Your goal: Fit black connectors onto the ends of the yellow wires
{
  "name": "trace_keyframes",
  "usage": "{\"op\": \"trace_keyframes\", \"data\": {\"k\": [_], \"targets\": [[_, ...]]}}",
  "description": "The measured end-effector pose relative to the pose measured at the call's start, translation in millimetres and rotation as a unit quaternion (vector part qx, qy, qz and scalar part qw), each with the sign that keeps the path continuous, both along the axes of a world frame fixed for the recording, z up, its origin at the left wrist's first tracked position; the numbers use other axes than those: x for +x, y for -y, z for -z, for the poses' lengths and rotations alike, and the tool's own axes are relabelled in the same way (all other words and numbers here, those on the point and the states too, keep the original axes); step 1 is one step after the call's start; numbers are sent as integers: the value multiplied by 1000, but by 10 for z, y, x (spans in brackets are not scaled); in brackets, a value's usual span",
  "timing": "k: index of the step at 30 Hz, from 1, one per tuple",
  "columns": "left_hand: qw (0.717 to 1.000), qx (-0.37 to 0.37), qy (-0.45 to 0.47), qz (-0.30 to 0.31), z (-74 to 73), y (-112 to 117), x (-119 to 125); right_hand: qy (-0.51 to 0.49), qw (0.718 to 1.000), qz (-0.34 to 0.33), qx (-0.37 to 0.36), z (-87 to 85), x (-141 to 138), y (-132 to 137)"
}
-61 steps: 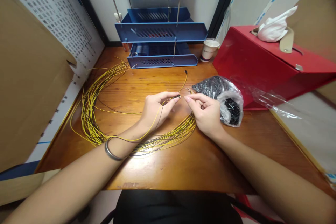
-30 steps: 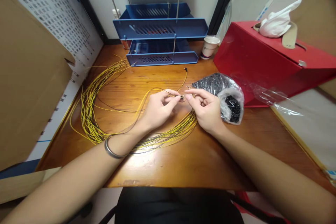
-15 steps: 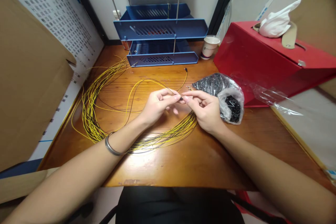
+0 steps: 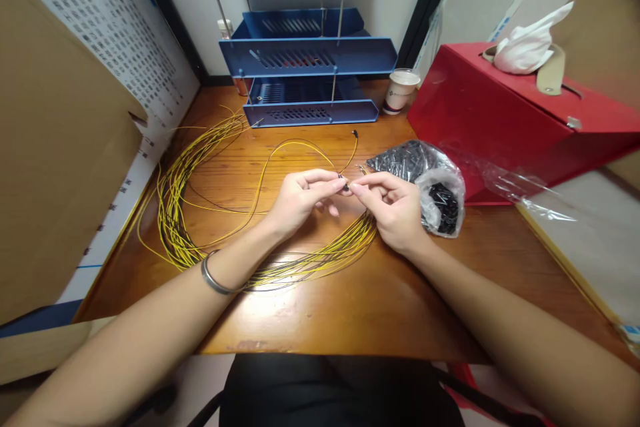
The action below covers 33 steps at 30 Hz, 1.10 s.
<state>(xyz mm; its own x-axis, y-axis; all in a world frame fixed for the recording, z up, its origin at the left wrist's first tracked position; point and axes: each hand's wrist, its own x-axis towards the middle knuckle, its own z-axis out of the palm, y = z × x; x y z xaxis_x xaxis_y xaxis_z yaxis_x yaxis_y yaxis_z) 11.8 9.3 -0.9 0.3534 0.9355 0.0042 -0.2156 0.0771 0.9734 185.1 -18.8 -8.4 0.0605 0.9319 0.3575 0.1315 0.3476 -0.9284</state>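
Observation:
My left hand (image 4: pixel 299 203) is closed in a pinch on a small black connector (image 4: pixel 346 187) over the middle of the table. From the far side of its fingertips a yellow and dark wire pair (image 4: pixel 300 143) loops back to the left. My right hand (image 4: pixel 396 212) has thumb and forefinger pinched together at the connector's right side; what lies between those fingertips is too small to make out. Beneath both hands runs a big coil of yellow and black wires (image 4: pixel 173 220). Just beyond them, a wire end with a black connector (image 4: pixel 355 134) points up from the tabletop.
A clear plastic bag of small black parts (image 4: pixel 443 203) lies right of my right hand. Behind it stand a red tissue box (image 4: pixel 490 127) and a paper cup (image 4: pixel 400 92). Blue stacked trays (image 4: pixel 310 113) rise at the back. Cardboard (image 4: pixel 60 147) borders the left side.
The wire loop has shifted: its yellow and dark strands now lie closer together and curve farther right. Both hands stay almost in place, with the connector slightly more visible between the fingertips.

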Motion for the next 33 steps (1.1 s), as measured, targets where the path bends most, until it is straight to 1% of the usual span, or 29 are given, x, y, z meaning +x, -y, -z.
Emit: {"op": "trace_keyframes", "data": {"k": [8,14,23,33], "targets": [[1000,-6,-7,-10,-9,7,1,34,999,26,21,22,17,9],[999,-7,-25,-22,-24,9,8,49,997,39,37,7,9,26],[1000,7,-17,-20,-39,7,1,60,997,30,48,1,29,40],[999,20,-38,-32,-35,17,9,84,995,27,46,36,33,39]]}}
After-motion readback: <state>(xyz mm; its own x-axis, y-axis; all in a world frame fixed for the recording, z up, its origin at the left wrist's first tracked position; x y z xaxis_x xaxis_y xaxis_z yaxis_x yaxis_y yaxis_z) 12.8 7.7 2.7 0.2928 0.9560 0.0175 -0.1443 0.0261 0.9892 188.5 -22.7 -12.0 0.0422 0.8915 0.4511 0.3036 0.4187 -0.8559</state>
